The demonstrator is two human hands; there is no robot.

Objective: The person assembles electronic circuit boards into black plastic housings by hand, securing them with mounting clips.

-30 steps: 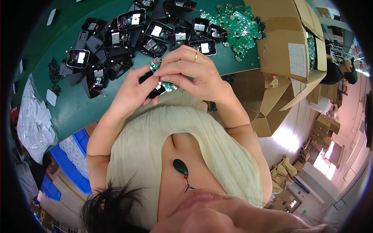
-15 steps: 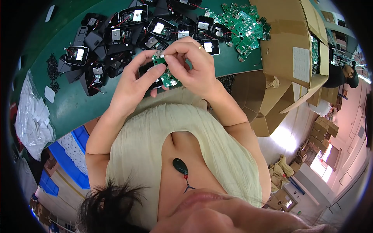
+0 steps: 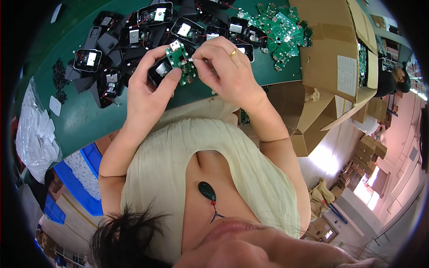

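The left hand clasps a black housing with a green circuit board against its fingertips; the right hand pinches a small white connector at the board's edge. Best keep the housing steady over the green surface, pressing the connector straight in

I see a green table carrying black casings, loose circuit boards, a cardboard box and white bags.
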